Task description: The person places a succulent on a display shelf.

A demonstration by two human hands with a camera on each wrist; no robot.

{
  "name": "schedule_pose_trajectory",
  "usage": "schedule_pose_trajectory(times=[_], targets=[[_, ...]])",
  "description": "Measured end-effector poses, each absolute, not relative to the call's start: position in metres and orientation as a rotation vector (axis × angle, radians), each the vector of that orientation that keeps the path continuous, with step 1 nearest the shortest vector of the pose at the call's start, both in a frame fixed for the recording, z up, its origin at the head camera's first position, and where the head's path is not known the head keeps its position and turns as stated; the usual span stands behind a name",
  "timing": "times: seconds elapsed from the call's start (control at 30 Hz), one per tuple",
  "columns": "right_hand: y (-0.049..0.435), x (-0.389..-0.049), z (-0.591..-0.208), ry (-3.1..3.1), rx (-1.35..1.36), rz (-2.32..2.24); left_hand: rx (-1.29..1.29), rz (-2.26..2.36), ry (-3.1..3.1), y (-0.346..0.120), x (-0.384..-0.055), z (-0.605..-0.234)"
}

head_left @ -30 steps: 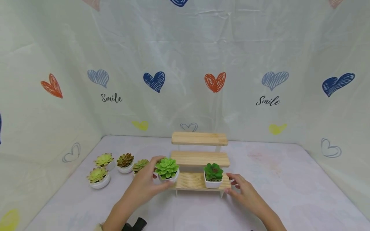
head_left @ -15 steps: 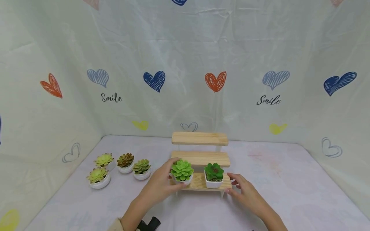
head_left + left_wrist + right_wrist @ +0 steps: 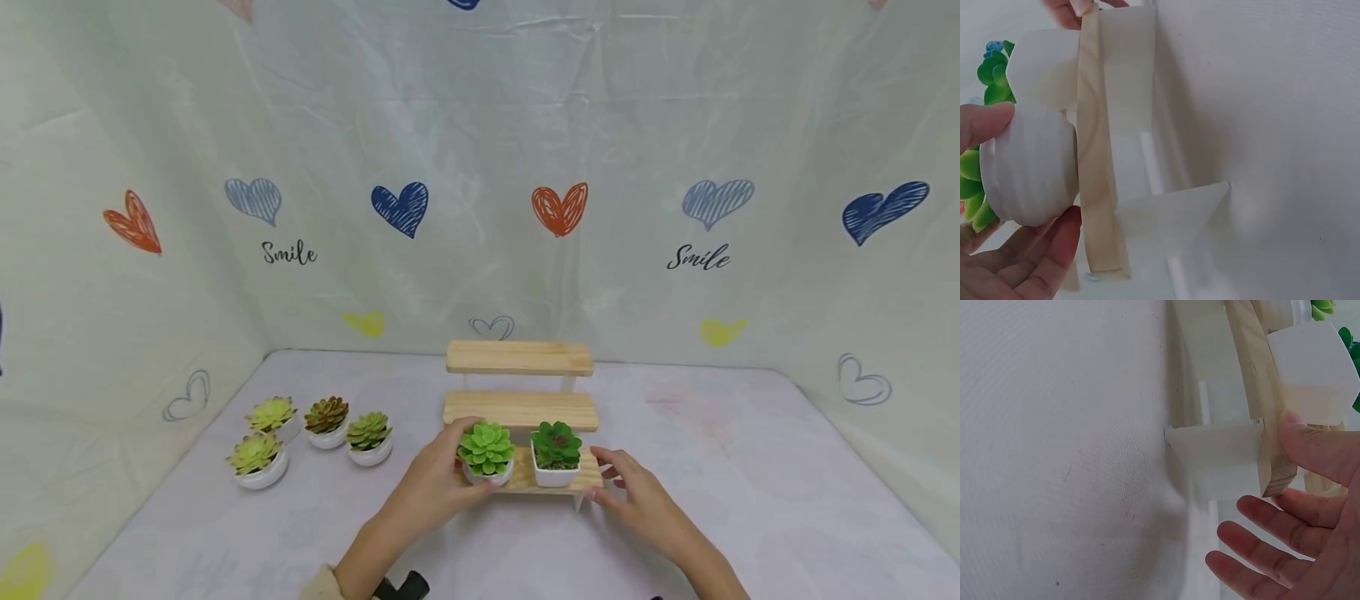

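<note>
I am clamping the round pot (image 3: 1034,167) between thumb and fingers of the left hand (image 3: 444,477), its base meeting the bottom shelf (image 3: 522,468). The right hand (image 3: 636,497) is pinching that shelf's far end. The square pot (image 3: 556,478) is standing just beside; a sideways nudge could be tipping it, I judge.

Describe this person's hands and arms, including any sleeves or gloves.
The left hand and right hand are bare, with no gloves or rings showing. A pale cream sleeve ends on the left forearm at the head view's lower edge; no sleeve shows on the right. A black piece shows beside that forearm; I can't tell whether it's worn.
</note>
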State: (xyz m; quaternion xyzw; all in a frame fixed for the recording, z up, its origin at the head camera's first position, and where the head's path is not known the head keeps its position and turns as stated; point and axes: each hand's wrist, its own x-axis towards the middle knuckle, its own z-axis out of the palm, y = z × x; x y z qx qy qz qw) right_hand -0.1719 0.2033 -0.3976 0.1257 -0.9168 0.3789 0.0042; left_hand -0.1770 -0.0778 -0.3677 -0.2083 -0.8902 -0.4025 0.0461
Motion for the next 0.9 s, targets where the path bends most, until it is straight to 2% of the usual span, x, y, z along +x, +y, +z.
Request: schedule_pose_trajectory(times=[0.5, 0.9], targets=[[0.2035, -0.1734, -0.3991, -2.879, 0.407, 1.17, -0.626, -1.503, -2.701, -0.0782, -0.1805, -0.3707], [0.203, -0.1731, -0.3987, -2.89, 0.379, 1.173, -0.634, -1.519, -2.689, -0.0743, -0.1814, -0.3748]])
